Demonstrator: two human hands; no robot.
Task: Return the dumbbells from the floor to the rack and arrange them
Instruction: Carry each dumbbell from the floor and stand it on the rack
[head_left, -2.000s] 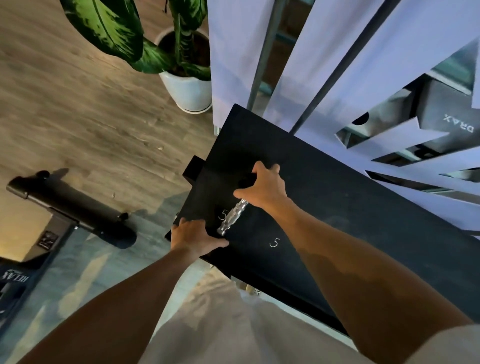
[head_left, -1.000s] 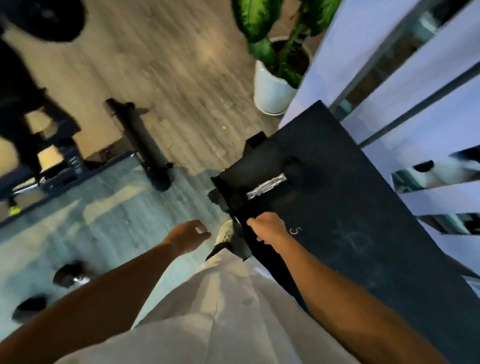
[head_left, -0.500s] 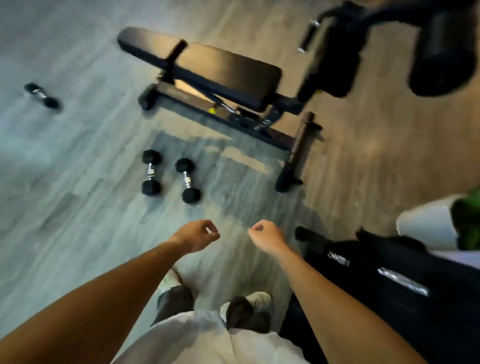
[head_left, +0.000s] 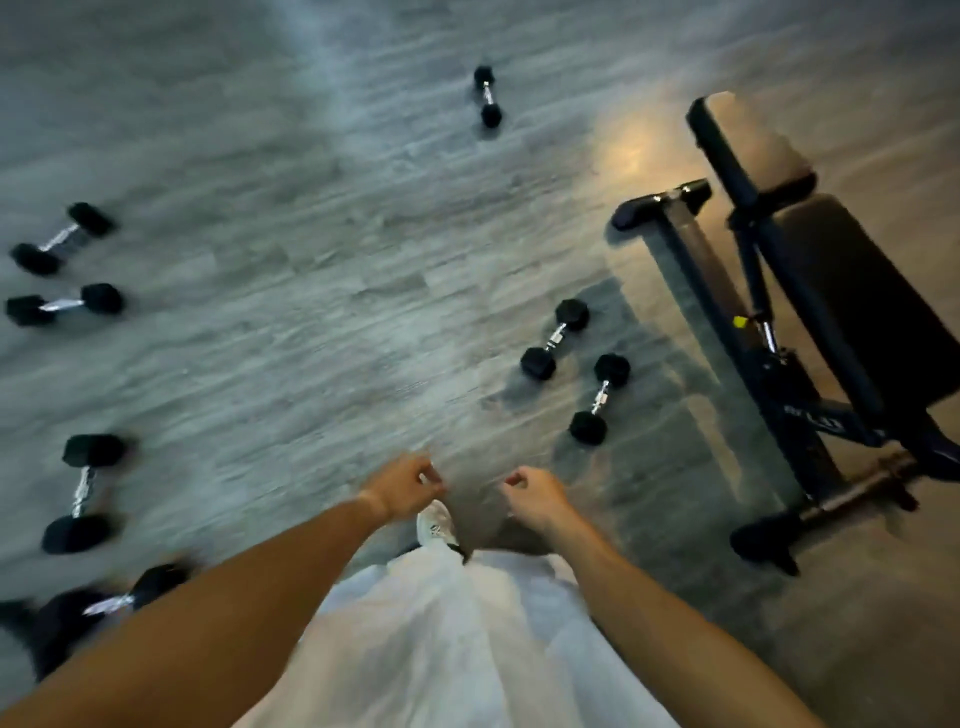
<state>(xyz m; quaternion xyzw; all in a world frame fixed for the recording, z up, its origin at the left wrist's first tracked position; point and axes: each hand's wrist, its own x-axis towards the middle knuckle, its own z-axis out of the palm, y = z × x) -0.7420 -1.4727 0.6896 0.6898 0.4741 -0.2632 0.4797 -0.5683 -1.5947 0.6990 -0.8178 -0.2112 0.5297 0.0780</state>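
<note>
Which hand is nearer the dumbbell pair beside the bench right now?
Right. The right hand hangs just below and left of the dumbbell pair beside the bench. The left hand is farther left, with the right hand closer to the pair.

- I see a grey plank floor (head_left: 311, 312) carrying seven dumbbells.
- Two dumbbells (head_left: 555, 340) (head_left: 600, 399) lie just beside the weight bench (head_left: 810, 322).
- Five dumbbells lie well apart from it.
</note>
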